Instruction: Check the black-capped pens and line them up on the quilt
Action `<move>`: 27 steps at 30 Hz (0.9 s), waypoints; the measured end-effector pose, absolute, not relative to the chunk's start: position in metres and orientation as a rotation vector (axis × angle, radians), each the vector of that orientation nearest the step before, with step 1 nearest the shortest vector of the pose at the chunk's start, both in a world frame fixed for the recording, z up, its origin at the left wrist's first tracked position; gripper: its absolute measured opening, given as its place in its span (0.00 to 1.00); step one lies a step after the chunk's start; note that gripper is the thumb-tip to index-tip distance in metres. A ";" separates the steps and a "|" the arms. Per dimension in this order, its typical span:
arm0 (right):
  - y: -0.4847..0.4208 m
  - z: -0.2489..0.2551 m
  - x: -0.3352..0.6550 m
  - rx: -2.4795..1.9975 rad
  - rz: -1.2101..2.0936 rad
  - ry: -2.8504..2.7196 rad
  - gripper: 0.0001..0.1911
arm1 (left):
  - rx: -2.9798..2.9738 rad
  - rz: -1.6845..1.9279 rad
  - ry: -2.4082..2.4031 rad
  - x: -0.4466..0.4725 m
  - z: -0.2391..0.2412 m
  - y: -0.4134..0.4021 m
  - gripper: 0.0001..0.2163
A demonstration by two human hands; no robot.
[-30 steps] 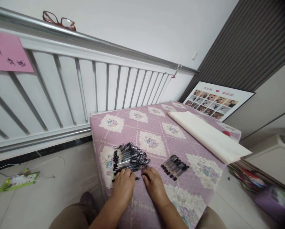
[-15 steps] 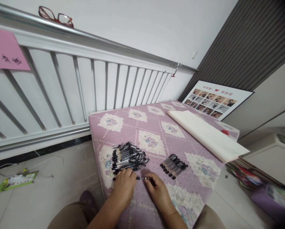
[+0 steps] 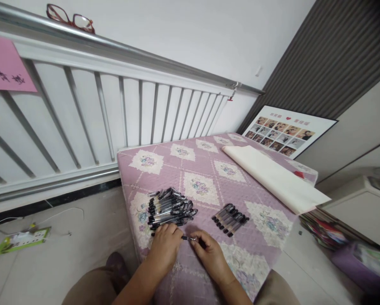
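Note:
My left hand is closed round a black pen, whose front end sticks out past the fingers toward the right. Opposite it, the thumb and finger of my right hand pinch a small shiny pen part in line with the pen's tip. Whether this is a cap, a tip or a refill is too small to tell. Just beyond my left hand lies a loose pile of black pens and pen parts. To the right, several capped pens lie side by side in a slanted row.
Everything lies on a purple flowered bed cover. A folded cream sheet is at the right. Behind stands a white radiator, with glasses on its pipe. A power strip is on the floor at left.
The right hand's fingers and the shiny part have shifted slightly toward the pen, narrowing the thin gap. The whole view has also drifted a little. Both hands keep their grip.

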State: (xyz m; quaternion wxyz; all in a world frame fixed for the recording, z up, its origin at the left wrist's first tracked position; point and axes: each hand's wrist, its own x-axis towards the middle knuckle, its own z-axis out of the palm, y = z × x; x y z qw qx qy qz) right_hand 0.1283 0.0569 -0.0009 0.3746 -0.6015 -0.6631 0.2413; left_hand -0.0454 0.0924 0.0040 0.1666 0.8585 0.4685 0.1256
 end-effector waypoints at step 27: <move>0.056 0.004 0.131 -1.515 0.688 -1.753 0.08 | 2.483 0.414 1.266 -0.038 0.002 0.089 0.08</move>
